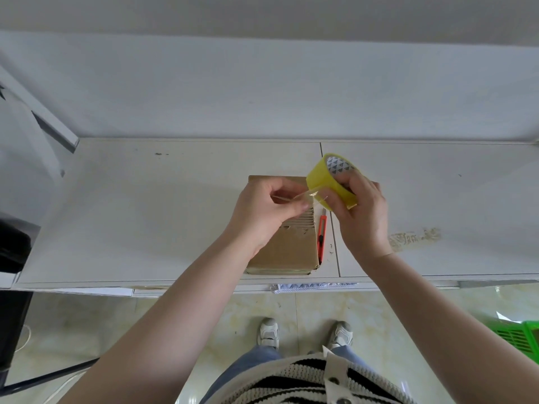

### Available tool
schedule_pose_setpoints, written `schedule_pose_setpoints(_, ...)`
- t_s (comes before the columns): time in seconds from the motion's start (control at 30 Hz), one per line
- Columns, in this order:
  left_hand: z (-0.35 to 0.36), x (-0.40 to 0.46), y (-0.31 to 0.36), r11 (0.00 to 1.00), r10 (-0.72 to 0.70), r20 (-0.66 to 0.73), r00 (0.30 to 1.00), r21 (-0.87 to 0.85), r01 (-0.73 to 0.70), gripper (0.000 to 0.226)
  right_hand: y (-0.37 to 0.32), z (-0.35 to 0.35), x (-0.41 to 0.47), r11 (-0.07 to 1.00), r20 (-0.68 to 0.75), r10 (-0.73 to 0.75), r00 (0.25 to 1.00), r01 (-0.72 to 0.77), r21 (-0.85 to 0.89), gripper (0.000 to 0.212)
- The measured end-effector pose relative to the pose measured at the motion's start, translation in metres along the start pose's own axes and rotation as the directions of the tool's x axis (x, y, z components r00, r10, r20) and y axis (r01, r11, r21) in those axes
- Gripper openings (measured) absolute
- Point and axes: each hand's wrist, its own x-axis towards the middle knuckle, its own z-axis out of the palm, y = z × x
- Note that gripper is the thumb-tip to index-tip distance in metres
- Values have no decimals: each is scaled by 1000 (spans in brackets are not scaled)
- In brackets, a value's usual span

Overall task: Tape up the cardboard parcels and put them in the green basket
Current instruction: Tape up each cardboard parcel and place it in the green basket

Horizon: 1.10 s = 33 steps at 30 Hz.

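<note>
A brown cardboard parcel lies flat on the white table, near its front edge. Above the parcel my right hand grips a yellow tape roll with a patterned core. My left hand pinches the free end of clear tape pulled a short way off the roll. Both hands hover over the parcel's far half and hide part of it. The green basket stands on the floor at the lower right, cut off by the frame edge.
A red utility knife lies on the table along the parcel's right side. A dark object sits at the left edge. White wall behind the table. My shoes stand on the tiled floor below the table edge.
</note>
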Motion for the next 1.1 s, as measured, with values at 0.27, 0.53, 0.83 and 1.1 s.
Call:
schedule_pose_setpoints(0.27, 3, -2, -7, 998, 52, -124, 991, -21, -55, 10, 0, 0, 2, 998, 44, 62, 997, -61, -14, 26)
schedule_pose_setpoints(0.53, -1, 4, -13, 997, -2, -11, 1000, 76, 3, 64, 6, -4, 12, 967, 279, 218, 935, -167, -194, 31)
schedule_pose_setpoints(0.83, -1, 12, -17, 989, 6, -46, 999, 150, 1, 59, 0, -1, 17, 953, 384, 232, 894, -129, -275, 38)
schedule_pose_setpoints(1.1, -5, 23, -35, 996, -10, -64, 998, 89, 16, 16, -1, 0, 19, 961, 434, 202, 878, -92, -261, 35)
